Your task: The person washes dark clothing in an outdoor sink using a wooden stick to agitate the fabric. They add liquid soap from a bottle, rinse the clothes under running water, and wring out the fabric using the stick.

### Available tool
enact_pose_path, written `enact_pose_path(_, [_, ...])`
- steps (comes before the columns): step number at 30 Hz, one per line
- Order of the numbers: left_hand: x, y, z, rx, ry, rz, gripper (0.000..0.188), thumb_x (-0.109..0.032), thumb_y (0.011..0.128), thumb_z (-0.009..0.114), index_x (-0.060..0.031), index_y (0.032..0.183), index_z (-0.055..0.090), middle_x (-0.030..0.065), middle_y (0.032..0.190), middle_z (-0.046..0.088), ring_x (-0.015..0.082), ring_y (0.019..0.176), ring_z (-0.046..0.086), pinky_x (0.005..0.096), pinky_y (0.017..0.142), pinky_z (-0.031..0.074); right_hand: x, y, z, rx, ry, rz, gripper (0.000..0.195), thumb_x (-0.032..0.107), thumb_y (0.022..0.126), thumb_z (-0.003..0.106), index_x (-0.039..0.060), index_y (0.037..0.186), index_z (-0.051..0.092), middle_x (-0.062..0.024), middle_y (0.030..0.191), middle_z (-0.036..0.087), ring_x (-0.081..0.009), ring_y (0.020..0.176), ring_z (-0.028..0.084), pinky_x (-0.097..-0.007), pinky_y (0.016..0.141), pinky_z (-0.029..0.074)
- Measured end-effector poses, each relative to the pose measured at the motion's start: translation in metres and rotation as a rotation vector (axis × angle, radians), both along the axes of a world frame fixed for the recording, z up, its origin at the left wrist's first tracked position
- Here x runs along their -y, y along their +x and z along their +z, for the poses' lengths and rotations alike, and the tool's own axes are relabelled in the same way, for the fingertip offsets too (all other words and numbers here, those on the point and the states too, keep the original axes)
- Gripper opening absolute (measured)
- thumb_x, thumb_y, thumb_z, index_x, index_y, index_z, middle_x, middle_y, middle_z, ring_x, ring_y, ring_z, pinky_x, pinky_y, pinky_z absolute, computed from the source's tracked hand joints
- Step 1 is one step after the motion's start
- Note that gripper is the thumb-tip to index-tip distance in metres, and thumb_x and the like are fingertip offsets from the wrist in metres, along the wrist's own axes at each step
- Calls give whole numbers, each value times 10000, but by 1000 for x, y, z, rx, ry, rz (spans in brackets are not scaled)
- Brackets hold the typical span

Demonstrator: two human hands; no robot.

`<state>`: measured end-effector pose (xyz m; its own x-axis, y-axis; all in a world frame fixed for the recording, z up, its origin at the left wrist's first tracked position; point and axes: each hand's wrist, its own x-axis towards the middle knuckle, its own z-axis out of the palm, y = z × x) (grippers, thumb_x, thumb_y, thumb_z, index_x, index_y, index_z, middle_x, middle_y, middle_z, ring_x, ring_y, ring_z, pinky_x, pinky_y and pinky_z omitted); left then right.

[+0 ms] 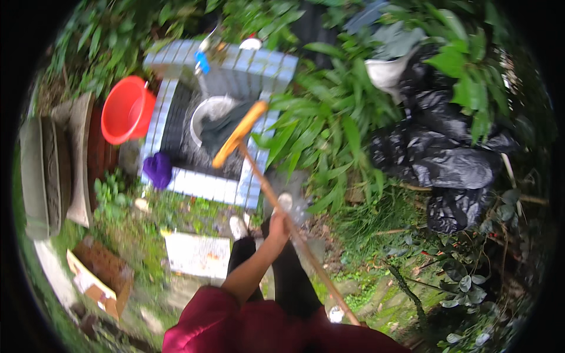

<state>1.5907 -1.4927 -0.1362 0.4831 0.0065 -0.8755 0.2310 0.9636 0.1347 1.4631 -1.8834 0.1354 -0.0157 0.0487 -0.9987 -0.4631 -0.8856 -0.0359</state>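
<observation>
My left hand [279,225] is closed around the wooden pole [304,249] of a mop, which runs diagonally from the tiled basin towards my right side. At its far end the orange-yellow crosspiece [239,134] hangs over the basin, with dark cloth [220,128] beside and partly behind it. This cloth lies over a round white tub [198,115] standing in water. A tap with a blue handle [202,61] is above the tub, and water runs from it. My right hand is not in view; the pole's near end meets my dark red clothing.
The basin's light-blue tiled rim [207,183] carries a purple cloth [158,170]. A red plastic bucket [126,110] stands left of it. A white board [198,254] and an open cardboard box [101,273] lie lower left. Leafy plants [318,128] and black plastic bags [446,154] are on the right.
</observation>
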Motion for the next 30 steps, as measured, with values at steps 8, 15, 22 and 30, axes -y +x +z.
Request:
enact_pose_path(8, [-20,14,72,-28,24,2,178,-35,801,586,-50,947,484,58,751,536,179,652,550,315,607,482,1,15,18,-113,5,-14,222,89,803,661,40,1009,595,-31,644,540,-91,474,503,-230,419,402])
enact_pose_path(15, [-66,14,124,-172,313,-184,308,-42,810,548,-40,1097,437,64,866,526,173,783,547,296,700,455,0,18,9,-363,117,-232,206,104,811,673,46,991,591,-16,625,517,-82,460,478,-228,409,385])
enact_pose_path(22, [-92,37,-67,-72,1078,-527,289,-28,878,462,-52,1070,246,123,866,457,189,561,554,302,478,504,-64,30,-50,-540,186,-562,165,124,834,680,68,940,568,19,590,451,-61,440,405,-225,397,345])
enact_pose_path(30, [-120,61,-86,-198,321,-155,92,-47,789,521,-40,704,487,60,568,487,197,504,494,320,503,463,-87,-25,-72,628,-92,231,233,164,711,658,128,897,522,-182,601,584,-416,594,594,-504,511,469])
